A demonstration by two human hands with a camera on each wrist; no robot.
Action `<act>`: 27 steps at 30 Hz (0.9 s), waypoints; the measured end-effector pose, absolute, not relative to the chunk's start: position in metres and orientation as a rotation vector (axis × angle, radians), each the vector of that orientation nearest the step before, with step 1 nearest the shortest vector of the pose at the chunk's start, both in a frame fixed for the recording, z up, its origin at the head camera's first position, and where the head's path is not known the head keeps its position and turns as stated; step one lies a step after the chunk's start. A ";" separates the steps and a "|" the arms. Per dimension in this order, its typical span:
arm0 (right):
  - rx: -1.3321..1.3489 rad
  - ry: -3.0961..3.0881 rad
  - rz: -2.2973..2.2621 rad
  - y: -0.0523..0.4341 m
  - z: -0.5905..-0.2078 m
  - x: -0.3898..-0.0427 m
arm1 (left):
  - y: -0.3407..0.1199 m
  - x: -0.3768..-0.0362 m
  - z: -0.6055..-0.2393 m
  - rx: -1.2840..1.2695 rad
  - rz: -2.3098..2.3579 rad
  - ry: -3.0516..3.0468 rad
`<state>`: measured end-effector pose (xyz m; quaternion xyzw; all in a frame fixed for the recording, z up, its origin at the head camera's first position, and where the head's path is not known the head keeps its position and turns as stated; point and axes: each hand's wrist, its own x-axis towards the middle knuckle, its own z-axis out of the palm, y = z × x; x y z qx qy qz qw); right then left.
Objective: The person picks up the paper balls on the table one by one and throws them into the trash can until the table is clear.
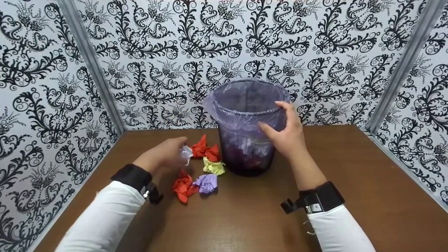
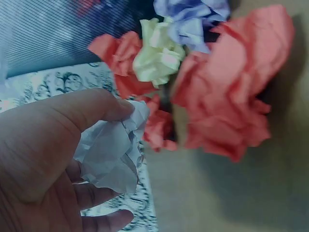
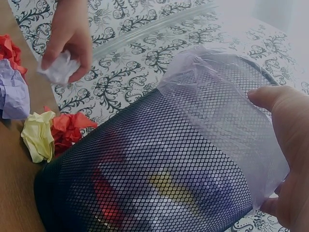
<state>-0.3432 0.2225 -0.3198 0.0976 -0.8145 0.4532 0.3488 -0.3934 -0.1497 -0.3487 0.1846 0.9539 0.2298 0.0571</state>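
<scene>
We see a white paper ball [image 2: 113,152] pinched in the left hand [image 1: 164,154]. The thumb & fingers [image 2: 104,104] curl round it, so it's grasped tight. It sits up off the table [image 1: 367,196], just left of the bin [image 1: 246,140] & right above the other paper balls.

The right hand [image 1: 285,134] is on the bin's side, near the top. Thumb & fingers wrap the bin wall over the bag [image 3: 227,96], so it's holding the bin. The bin is black mesh w/ a see-thru purple bag folded over the rim. It stands upright, near the back of the table. Thru the mesh we see red, yellow & purple paper inside already.

Left of the bin, 4 more balls lie on the table, close together. A red ball [image 1: 204,151] is next to the bin at the back. A yellow ball [image 1: 214,167] sits just in front of it, touching the bin's foot. A purple ball [image 1: 206,182] is nearer us, w/ another red ball [image 1: 182,186] just beside it.

The table is brown wood. The walls [image 1: 52,87] round it have black & white swirls. Both arms have white sleeves & black wrist bands.
</scene>
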 end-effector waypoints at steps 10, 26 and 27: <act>0.241 -2.119 1.193 0.222 -0.319 -0.343 | -0.136 -0.392 -0.297 0.789 0.842 2.948; 0.231 -2.113 1.183 0.221 -0.320 -0.343 | -0.106 -0.385 -0.235 0.838 1.361 2.991; 0.232 -2.115 1.185 0.221 -0.319 -0.343 | -0.101 -0.385 -0.232 0.850 1.389 2.998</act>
